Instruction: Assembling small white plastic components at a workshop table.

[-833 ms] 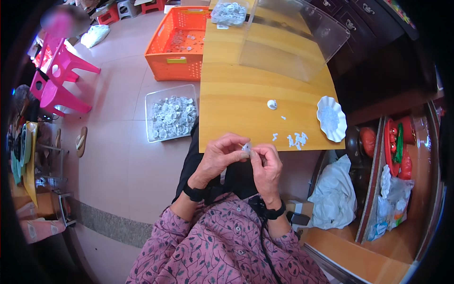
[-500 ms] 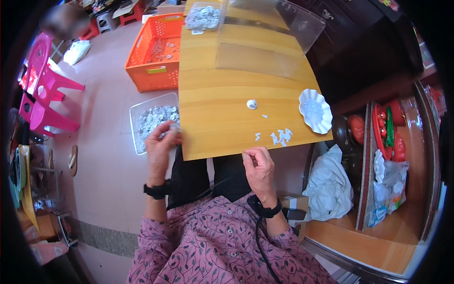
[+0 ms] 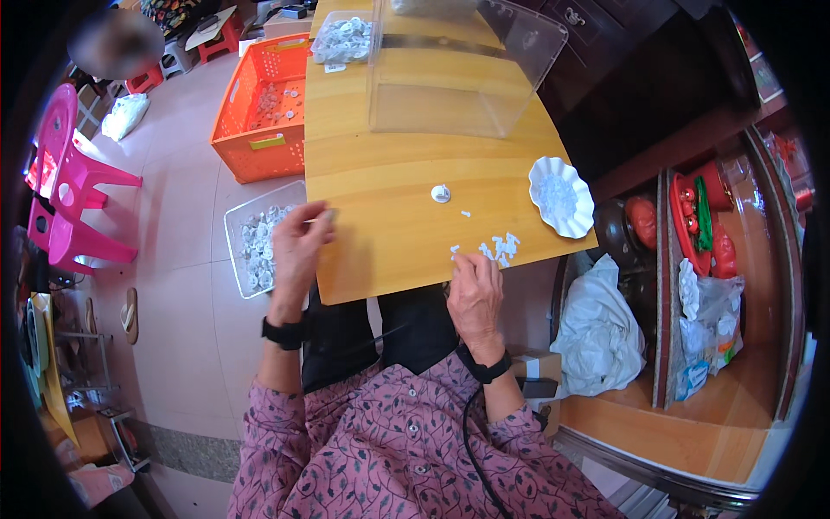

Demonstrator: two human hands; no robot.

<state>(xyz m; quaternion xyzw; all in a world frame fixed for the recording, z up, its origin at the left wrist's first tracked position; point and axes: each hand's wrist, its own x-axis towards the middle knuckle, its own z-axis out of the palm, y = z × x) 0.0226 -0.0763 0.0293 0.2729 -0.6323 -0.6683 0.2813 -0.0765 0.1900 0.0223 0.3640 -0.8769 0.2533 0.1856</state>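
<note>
My left hand (image 3: 298, 251) is over the table's left edge, thumb and fingers pinched on a small round part (image 3: 331, 214) that is mostly hidden. Just below it stands a clear plastic tub (image 3: 228, 235) of similar white-grey round parts. At the near table edge, my right hand (image 3: 475, 298) has its fingertips closed together beside a small white plastic piece (image 3: 455, 249); whether they grip one is hidden. A loose pile of such small white pieces (image 3: 501, 249) lies just beyond. Farther in sit one round white part (image 3: 441, 193) and a single small piece (image 3: 466, 214).
A scalloped white dish (image 3: 581, 203) of small translucent pieces stands on the table (image 3: 389, 164) at right. A large clear box (image 3: 441, 108) and a tub of round parts (image 3: 344, 39) are at the back. An orange crate (image 3: 251, 151) stands left, pink chairs (image 3: 86, 190) beyond.
My left hand has lifted from beside the tub, up and over the table edge with the round part. My right hand has reached forward to the small white pieces. The view has shifted slightly.
</note>
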